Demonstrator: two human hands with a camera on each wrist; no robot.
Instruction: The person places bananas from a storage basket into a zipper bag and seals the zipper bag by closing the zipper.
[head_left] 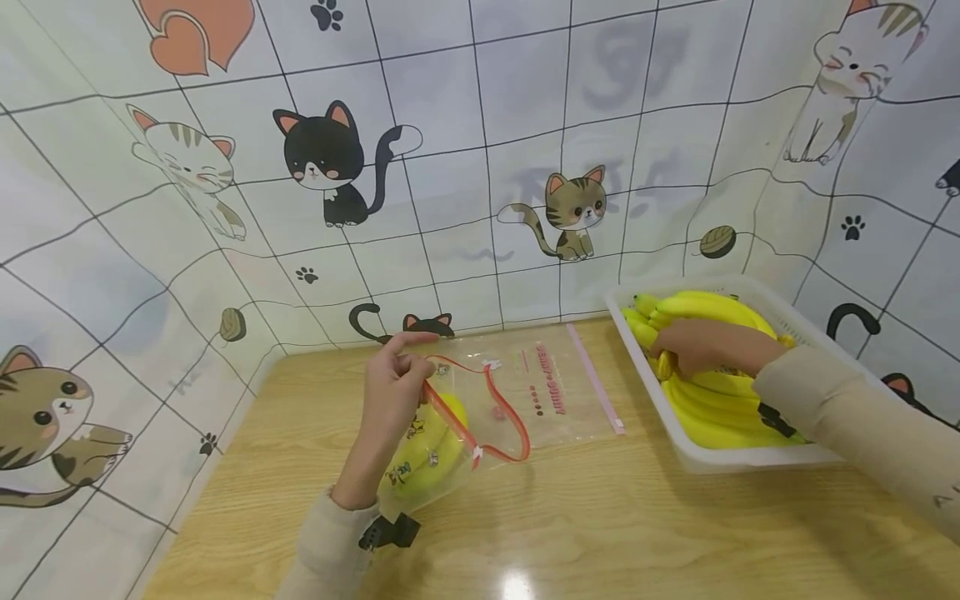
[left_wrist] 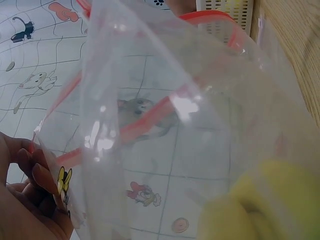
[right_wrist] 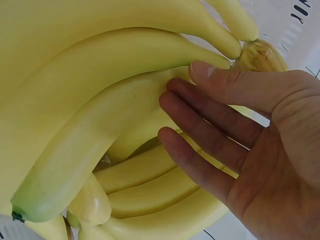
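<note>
Person here's pinching the red-zip clear bag near its mouth with the left hand — something yellow showing inside. Right hand's down in a white basket, in among bananas. Flatter pink-zip bag on the wood table between them — cartoon-cat wall behind.

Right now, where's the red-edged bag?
In the head view, the red-edged bag is on the table, left of the basket, held by the left hand.
</note>
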